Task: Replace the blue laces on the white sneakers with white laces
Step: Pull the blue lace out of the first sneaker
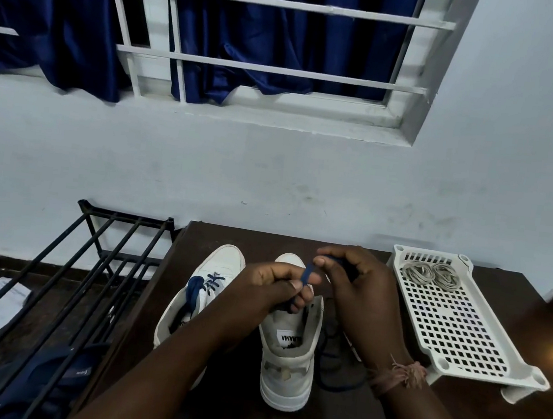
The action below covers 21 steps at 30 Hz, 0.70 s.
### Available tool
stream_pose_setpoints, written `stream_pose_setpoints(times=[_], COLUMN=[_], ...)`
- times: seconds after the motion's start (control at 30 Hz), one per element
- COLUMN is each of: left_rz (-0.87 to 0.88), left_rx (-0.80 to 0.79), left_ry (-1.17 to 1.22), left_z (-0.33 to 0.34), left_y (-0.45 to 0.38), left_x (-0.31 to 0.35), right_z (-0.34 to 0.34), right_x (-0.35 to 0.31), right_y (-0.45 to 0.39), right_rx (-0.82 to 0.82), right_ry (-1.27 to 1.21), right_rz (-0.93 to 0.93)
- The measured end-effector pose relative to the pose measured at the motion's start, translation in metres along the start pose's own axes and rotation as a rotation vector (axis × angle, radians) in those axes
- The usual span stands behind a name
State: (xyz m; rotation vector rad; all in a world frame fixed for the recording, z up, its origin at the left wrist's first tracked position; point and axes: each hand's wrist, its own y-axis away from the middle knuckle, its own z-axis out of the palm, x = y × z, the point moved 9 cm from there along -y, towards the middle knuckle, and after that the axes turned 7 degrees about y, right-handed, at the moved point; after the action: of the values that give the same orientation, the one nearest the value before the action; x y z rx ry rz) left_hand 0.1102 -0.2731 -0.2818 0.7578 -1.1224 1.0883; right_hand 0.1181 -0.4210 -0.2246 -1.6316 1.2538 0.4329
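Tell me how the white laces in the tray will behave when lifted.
The white laces lie in loose coils, so they are probably floppy and light. Lifted by one strand, they will likely uncoil and dangle. They may snag on the tray, which is full of holes.

dim bluish indoor light, warm glare at right, wide-angle edge distortion

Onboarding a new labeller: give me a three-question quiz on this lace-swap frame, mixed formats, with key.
1. True or false: the left sneaker has blue lace in its eyelets.
2. Where are the white laces? A) in the white perforated tray B) on the black rack C) inside a sneaker
3. Fill in: both the left hand and the right hand pinch the ____ lace above the right sneaker.

Key: 1 true; 2 A; 3 blue.
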Motion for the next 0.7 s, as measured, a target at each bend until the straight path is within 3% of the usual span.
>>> stream_pose_setpoints(times=[0.1, 0.2, 0.3, 0.5, 0.7], left_rz=[-0.004, 0.027, 0.053, 0.153, 0.222], left_rx=[0.01, 0.041, 0.178, 0.371, 0.305], left_ry=[0.113, 0.359, 0.492, 0.082, -0.551], left_z=[-0.002, -0.005, -0.019, -0.044, -0.03], left_y=[-0.002, -0.003, -0.004, -0.002, 0.0], left_x=[-0.002, 0.004, 0.006, 0.011, 0.022], right_z=[0.014, 0.034, 0.051, 0.059, 0.043], right_x=[0.014, 0.01, -0.002, -0.012, -0.029], right_y=[0.001, 0.008, 0.016, 0.026, 0.016], right_rx=[-0.107, -0.264, -0.354, -0.413, -0.319], right_ry=[0.027, 0.151, 0.216, 0.324, 0.322], right_rz=[0.048, -0.042, -0.155, -0.229, -0.327])
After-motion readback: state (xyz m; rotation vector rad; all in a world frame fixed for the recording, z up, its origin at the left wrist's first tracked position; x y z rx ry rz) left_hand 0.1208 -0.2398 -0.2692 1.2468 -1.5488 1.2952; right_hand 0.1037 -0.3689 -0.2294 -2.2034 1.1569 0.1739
